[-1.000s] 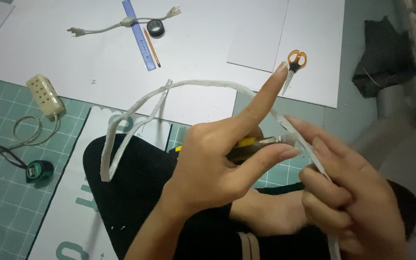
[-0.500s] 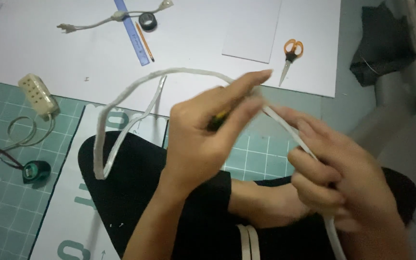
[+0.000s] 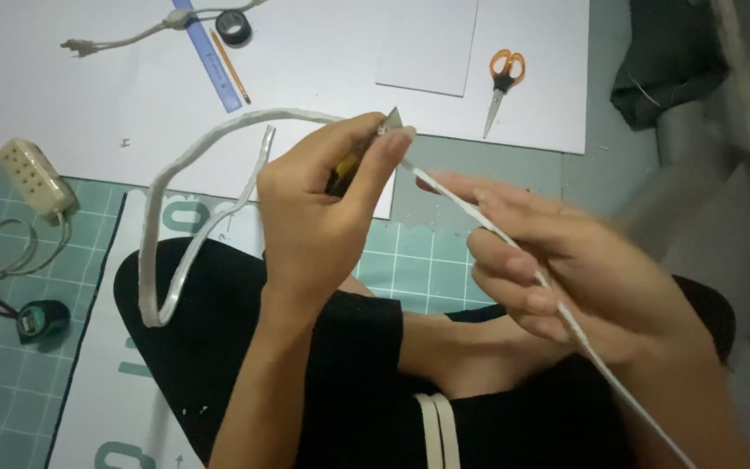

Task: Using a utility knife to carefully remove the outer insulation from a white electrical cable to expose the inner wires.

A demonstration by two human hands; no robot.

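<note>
A flat white cable (image 3: pixel 219 148) is held up over the lap, stretched between both hands; from the left hand it arcs away to the left, bends down over a black-clad knee (image 3: pixel 210 347) and doubles back, its free end seen near the white sheet (image 3: pixel 323 52). The left hand (image 3: pixel 323 217) is closed around a utility knife (image 3: pixel 366 148) with a yellow-and-black handle, the blade tip pressed against the cable beside the forefinger. The right hand (image 3: pixel 566 269) is curled loosely about the cable, which is passed between its fingers and runs off to the lower right. A green cutting mat (image 3: pixel 10 391) is seen beneath. Well apart on the sheet are noted orange-handled scissors (image 3: pixel 501 82), a blue ruler (image 3: pixel 206 52), a pencil (image 3: pixel 229 68) and a roll of black tape (image 3: pixel 233 28). A beige power strip (image 3: pixel 35 178) lies at the left
</note>
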